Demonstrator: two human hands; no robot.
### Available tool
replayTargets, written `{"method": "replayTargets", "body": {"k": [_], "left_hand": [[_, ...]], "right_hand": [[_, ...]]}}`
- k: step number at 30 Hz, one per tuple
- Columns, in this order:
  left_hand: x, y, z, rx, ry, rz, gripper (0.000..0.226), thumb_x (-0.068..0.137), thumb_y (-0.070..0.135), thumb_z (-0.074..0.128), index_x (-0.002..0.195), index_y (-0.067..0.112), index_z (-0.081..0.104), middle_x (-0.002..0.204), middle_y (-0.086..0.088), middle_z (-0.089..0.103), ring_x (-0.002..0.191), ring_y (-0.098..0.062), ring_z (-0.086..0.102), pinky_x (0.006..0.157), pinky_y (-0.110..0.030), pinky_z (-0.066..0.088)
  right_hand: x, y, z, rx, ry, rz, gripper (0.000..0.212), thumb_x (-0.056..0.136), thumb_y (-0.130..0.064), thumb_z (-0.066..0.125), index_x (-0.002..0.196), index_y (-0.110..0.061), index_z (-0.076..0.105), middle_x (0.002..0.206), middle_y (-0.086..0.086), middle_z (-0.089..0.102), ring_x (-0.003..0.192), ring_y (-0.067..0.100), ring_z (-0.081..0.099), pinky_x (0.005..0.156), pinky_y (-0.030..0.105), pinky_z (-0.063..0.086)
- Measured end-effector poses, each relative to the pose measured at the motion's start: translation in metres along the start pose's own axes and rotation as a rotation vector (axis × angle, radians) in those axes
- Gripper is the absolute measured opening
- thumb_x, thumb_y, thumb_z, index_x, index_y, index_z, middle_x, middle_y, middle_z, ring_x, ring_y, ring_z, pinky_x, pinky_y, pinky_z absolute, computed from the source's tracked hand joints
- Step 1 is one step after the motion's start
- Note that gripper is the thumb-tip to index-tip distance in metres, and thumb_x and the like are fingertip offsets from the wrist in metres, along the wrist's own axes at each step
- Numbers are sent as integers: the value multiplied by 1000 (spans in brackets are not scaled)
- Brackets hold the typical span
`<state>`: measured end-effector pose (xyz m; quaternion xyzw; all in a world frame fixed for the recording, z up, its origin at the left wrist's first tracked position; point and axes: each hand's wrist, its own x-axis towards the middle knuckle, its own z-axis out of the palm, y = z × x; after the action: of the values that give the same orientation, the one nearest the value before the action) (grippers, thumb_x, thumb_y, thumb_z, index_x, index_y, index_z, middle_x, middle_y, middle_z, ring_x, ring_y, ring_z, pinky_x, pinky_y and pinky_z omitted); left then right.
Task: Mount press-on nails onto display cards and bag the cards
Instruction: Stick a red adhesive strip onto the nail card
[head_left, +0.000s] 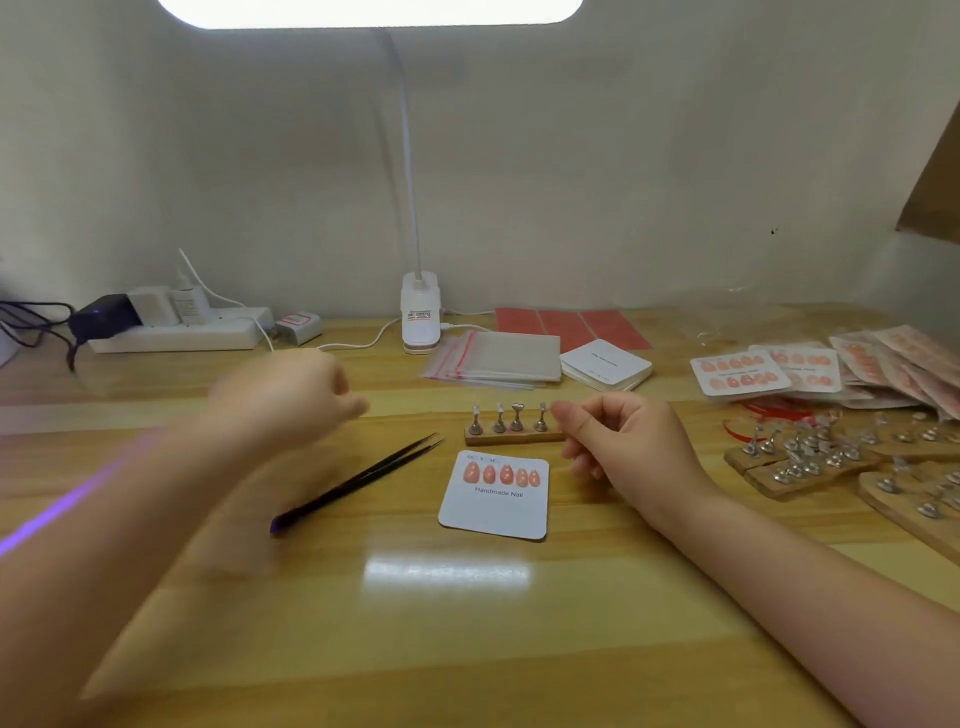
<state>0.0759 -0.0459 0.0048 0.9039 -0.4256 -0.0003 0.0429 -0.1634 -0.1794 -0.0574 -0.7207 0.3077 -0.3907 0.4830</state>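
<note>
My display card (493, 499) lies mid-frame, its nail row (501, 475) running left-right, tips pointing down-frame; tweezers (358, 480) lie diagonally to its left, a wooden stand (511, 434) above. My blurred left hand (283, 397) and right hand (631, 441) are apart, fingers curled; what they hold, I cannot tell.

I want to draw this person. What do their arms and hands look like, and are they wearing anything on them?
Both arms are bare, with no sleeves showing. The left hand and right hand wear no gloves, and I see no rings or watch. The left one is blurry, with a purple streak of light along its forearm.

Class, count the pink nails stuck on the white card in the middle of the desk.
5, in one row along the top of the card, above the printed words: first nail, second, third, fourth, fifth.
</note>
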Motion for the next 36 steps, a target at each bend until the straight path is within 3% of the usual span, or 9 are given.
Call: {"method": "replayTargets", "body": {"k": [4, 6, 8, 10, 15, 20, 26, 31, 36], "left_hand": [[18, -62, -13, 303, -285, -214, 60, 74, 72, 62, 87, 13, 63, 86, 3, 64, 81, -14, 60, 71, -26, 47], [17, -77, -11, 375, -421, -269, 82, 62, 86, 51, 101, 15, 63, 98, 4, 62, 91, -15, 59, 78, -24, 47], [17, -83, -10, 338, -490, -307, 105, 54, 90, 44, 126, 14, 56, 107, 2, 58, 91, -16, 58, 70, -23, 48], [18, -83, -8, 288, -481, -312, 113, 48, 90, 42, 130, 13, 54, 110, 1, 58, 92, -16, 58, 67, -22, 48], [29, -81, 4, 213, -343, -236, 83, 62, 84, 55, 108, 15, 61, 96, 3, 61, 92, -17, 59, 82, -28, 48], [35, -74, 12, 58, -222, -196, 66, 69, 72, 66, 101, 14, 69, 88, -2, 67, 83, -18, 62, 77, -30, 51], [33, -57, 19, 16, -125, -114, 44, 81, 58, 66, 107, 23, 72, 88, 2, 69, 79, -15, 62, 72, -27, 50], [29, -55, 17, -121, 25, -76, 23, 77, 51, 73, 85, 30, 78, 76, 3, 70, 73, -14, 63, 67, -30, 52], [23, -60, -11, -208, 427, -41, 24, 82, 48, 69, 87, 24, 74, 73, 0, 68, 67, -23, 63, 65, -35, 53]], "right_hand": [[1, 1, 2, -13, 4, 27, 21, 87, -30, 69, 73, -13, 66, 60, 0, 69, 48, 8, 61, 47, 14, 46], [2, 1, 1, -19, 1, 34, 21, 87, -30, 68, 76, -12, 66, 61, -1, 70, 50, 7, 62, 48, 14, 46], [2, 1, 1, -22, -9, 32, 20, 88, -29, 67, 77, -12, 66, 62, -1, 70, 50, 7, 62, 48, 14, 46], [1, 1, 1, -32, -26, 26, 18, 89, -27, 66, 79, -12, 66, 64, -2, 70, 51, 6, 63, 49, 14, 46], [1, 2, 2, -9, -48, 6, 6, 93, -16, 62, 91, -17, 67, 75, 0, 73, 59, 8, 67, 53, 16, 50], [-3, 1, 3, -62, -62, -88, 34, 91, -19, 64, 122, -32, 57, 95, -6, 67, 68, 13, 70, 54, 18, 52], [-4, 1, 5, -134, -76, -145, 29, 91, -16, 63, 106, -40, 58, 92, -7, 64, 66, 14, 67, 54, 18, 51], [-4, 2, 5, -143, -71, -152, 26, 91, -13, 62, 100, -38, 59, 90, -8, 63, 63, 14, 67, 55, 21, 54], [-3, 2, 6, -153, -65, -159, 27, 92, -13, 62, 98, -39, 58, 90, -8, 63, 63, 13, 67, 57, 25, 56]]}}
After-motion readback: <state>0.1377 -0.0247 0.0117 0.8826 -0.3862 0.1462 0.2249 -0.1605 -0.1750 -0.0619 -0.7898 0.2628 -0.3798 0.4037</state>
